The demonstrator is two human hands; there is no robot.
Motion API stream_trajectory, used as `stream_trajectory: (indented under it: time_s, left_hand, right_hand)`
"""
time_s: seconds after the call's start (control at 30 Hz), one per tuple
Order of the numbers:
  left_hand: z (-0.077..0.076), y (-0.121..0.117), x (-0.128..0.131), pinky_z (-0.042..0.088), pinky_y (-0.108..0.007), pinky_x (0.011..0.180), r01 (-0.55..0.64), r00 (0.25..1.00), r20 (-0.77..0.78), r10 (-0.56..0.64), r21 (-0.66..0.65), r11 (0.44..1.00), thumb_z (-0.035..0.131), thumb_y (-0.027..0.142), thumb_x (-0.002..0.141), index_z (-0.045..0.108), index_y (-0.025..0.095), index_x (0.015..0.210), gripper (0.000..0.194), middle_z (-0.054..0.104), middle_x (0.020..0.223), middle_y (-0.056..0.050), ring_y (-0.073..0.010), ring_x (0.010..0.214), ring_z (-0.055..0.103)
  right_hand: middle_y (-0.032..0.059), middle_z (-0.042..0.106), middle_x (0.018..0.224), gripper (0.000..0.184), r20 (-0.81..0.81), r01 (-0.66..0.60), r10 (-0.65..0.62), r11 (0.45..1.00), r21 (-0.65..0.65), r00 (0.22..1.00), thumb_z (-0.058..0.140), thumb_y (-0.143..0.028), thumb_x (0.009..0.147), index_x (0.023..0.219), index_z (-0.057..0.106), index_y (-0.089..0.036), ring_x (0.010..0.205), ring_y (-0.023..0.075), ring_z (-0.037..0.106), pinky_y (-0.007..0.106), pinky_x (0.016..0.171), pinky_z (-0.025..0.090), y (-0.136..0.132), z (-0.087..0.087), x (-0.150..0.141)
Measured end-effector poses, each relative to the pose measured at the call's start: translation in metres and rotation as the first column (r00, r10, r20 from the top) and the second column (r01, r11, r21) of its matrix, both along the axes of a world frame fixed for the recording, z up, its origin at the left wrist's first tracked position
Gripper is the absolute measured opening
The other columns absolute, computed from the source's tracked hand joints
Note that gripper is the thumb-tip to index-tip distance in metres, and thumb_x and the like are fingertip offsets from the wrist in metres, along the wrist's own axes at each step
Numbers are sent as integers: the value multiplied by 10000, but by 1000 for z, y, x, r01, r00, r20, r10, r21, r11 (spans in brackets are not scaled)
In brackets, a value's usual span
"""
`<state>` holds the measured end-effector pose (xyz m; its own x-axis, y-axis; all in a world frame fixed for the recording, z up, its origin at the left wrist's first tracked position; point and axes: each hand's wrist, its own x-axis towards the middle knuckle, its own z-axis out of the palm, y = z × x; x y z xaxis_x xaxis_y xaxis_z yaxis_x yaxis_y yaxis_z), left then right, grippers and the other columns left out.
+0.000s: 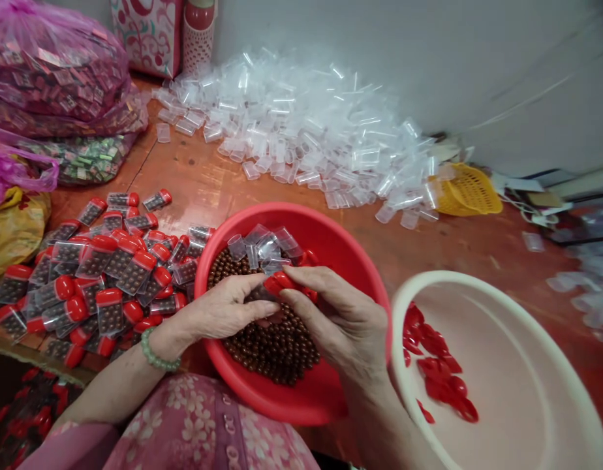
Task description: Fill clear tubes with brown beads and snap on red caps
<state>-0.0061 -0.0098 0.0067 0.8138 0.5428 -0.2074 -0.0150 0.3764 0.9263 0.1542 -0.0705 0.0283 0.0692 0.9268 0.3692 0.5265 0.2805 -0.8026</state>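
Note:
Over a red basin (365, 274), my left hand (233, 303) grips a small clear plastic container (258, 291), partly hidden by the fingers. My right hand (343, 320) pinches a red cap (278, 281) at the container's open end; whether it is fully seated I cannot tell. Below both hands, brown round beads (277, 349) cover part of the basin's bottom. Several loose clear containers (267, 247) lie on the beads toward the back. More red caps (310, 257) show behind my right fingers.
Filled, red-capped containers (110, 261) are heaped at left. Clear containers (301, 124) pile along the wall, beside a yellow basket (470, 189). At right stands a cream basin (507, 320) with red caps (438, 365). Purple bags (61, 72) occupy the back left.

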Motion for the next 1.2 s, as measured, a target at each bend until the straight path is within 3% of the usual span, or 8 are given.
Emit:
stream_trajectory:
  time_s: [0.3, 0.4, 0.47, 0.6, 0.77, 0.83, 1.03, 1.2]
  left_hand:
    - [-2, -2, 1, 470, -289, 726, 11, 998, -69, -2, 131, 991, 492, 250, 895, 570, 121, 1123, 273, 604, 863, -35, -134, 745, 547]
    - [-2, -3, 0, 449, -339, 880, -33, 996, -76, 56, 277, 960, 494, 217, 881, 567, 129, 1127, 271, 631, 1021, -68, -173, 911, 571]
    - [-3, -3, 0, 430, -349, 928, -31, 995, -80, 57, 299, 954, 497, 210, 875, 570, 132, 1120, 267, 631, 1051, -71, -187, 968, 568]
    - [-6, -2, 1, 459, -315, 823, -25, 998, -47, 33, 156, 987, 495, 247, 883, 570, 133, 1069, 231, 616, 913, -44, -159, 824, 558]
    - [-9, 0, 1, 438, -280, 708, -49, 997, -51, 51, 40, 998, 493, 243, 882, 539, 144, 842, 116, 543, 760, -5, -130, 704, 502]
    - [-9, 0, 2, 443, -285, 721, -44, 997, -63, 45, 20, 999, 506, 228, 875, 553, 139, 863, 102, 551, 775, -6, -135, 716, 509]
    - [-7, 0, 6, 402, -347, 980, -100, 995, 23, 99, 14, 995, 529, 157, 857, 615, 128, 1067, 230, 629, 988, -45, -178, 976, 541]
    - [-9, -1, 4, 453, -325, 868, -43, 995, 80, 55, -147, 988, 587, 249, 863, 641, 111, 1049, 238, 608, 822, -23, -156, 826, 552]
  right_hand:
    - [26, 746, 918, 260, 87, 132, -142, 985, 107, 986, 681, -123, 808, 1036, 701, -247, 819, 179, 709, 317, 753, 603, -1, -13, -12]
    - [31, 738, 904, 219, 118, 108, -121, 988, 109, 986, 675, -125, 813, 999, 694, -238, 810, 182, 703, 325, 746, 606, 0, -11, -11]
    - [36, 735, 896, 190, 149, 67, -81, 993, 99, 985, 661, -129, 825, 979, 691, -237, 802, 185, 703, 332, 739, 607, 1, -8, -7]
    - [68, 737, 978, 244, 274, -61, 28, 992, 114, 961, 667, -166, 832, 1066, 660, -234, 881, 212, 712, 358, 780, 608, 3, -7, 0]
    - [192, 641, 1235, 657, 477, -161, 117, 985, 54, 871, 743, -381, 767, 1327, 468, -174, 1117, 316, 639, 472, 888, 569, 1, -13, 2]
    - [195, 648, 1194, 678, 535, -151, 93, 986, 66, 840, 724, -380, 778, 1349, 426, -168, 1089, 323, 643, 479, 862, 568, -1, -17, 0]
    - [192, 647, 1070, 645, 647, -131, -19, 974, 183, 762, 621, -301, 793, 1358, 368, -119, 972, 312, 645, 448, 750, 549, 1, -23, -8]
    - [150, 660, 967, 677, 692, -158, -82, 948, 275, 717, 610, -356, 779, 1360, 365, -108, 863, 286, 649, 422, 729, 505, 3, -24, -11]
